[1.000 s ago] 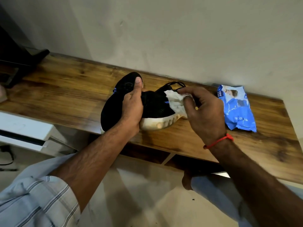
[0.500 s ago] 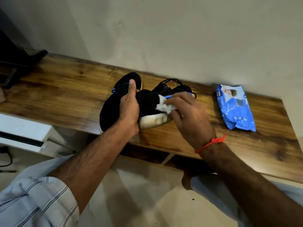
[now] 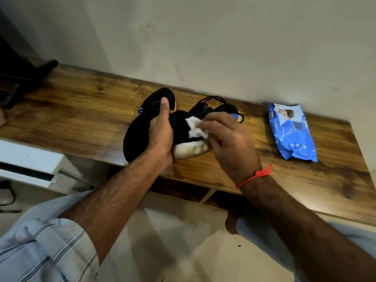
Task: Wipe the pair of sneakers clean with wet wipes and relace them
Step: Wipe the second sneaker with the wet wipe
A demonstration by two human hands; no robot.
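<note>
The room was dim and warm-toned. A soft sheen lay on the wooden shelf near its right front edge. Soft arm shadows fell on the floor. The right hand was motion-blurred. Wide-angle distortion bent the edges; the striped sleeve looked smeared.

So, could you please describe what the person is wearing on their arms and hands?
Both hands are bare: no gloves or rings show. The left arm has a pale blue striped sleeve rolled up to about the elbow. The right wrist carries a knotted red-orange thread; the right forearm is bare as far as the frame shows.
</note>
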